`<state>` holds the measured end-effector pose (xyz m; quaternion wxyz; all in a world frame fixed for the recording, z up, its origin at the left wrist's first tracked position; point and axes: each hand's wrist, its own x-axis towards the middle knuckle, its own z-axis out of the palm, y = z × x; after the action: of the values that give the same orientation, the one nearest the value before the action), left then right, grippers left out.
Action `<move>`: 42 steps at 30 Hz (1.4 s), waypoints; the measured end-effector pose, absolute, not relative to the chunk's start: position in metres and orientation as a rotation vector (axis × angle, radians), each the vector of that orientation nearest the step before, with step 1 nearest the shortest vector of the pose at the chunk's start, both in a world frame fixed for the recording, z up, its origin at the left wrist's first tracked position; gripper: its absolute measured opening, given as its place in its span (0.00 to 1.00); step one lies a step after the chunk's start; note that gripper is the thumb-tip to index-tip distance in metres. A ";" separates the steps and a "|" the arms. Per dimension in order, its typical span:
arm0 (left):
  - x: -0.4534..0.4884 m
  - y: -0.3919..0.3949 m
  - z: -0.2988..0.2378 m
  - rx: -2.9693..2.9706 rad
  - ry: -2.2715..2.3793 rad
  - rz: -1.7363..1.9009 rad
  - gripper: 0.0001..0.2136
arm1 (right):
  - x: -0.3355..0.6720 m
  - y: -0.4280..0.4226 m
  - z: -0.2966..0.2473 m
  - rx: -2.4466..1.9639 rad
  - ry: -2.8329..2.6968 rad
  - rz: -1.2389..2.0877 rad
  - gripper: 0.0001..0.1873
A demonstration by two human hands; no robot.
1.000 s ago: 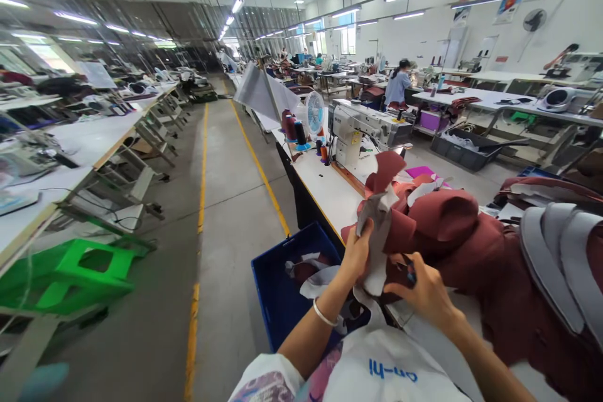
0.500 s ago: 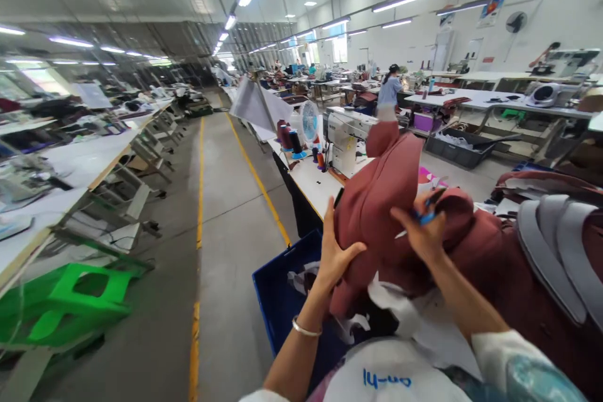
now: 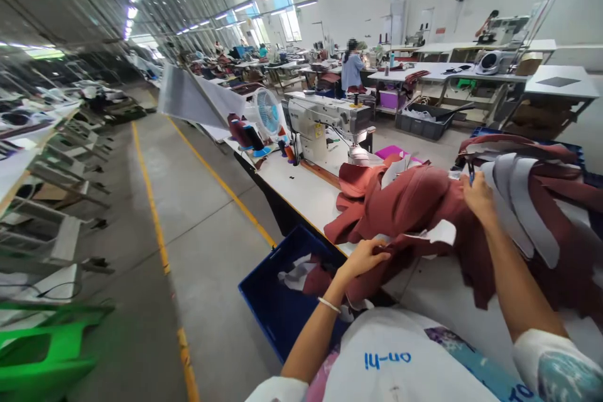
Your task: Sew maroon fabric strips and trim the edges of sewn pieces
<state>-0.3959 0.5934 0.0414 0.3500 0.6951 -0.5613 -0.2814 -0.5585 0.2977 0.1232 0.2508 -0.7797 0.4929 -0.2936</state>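
Observation:
My left hand is closed on the near edge of a reddish-brown leather-like piece, thumb and fingers pinching it. White backing shows along that piece's upper edge. Small blue-handled thread snips are in my right hand, their dark tips pointing up. That hand is at the right side of a heap of reddish-brown pieces lying on the sewing table. Curved grey-white pieces lie just right of it.
A blue crate with scraps is below left of the table. Behind the heap stands a sewing machine, with thread spools and a fan nearby. A person works farther back. A yellow-lined aisle runs left.
The raised reddish-brown piece now lies lower, on the heap. My left hand has gone from spread against it to pinching an edge; my right hand moved right with the snips. The view turned right.

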 end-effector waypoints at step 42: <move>-0.424 0.612 0.058 1.970 -1.614 -0.558 0.15 | -0.527 0.396 0.075 -2.153 0.525 0.579 0.32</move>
<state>-0.4244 0.6125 0.0583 0.2643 0.7287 -0.5971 -0.2063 -0.5273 0.3964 0.0754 0.4128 -0.8562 0.2086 0.2304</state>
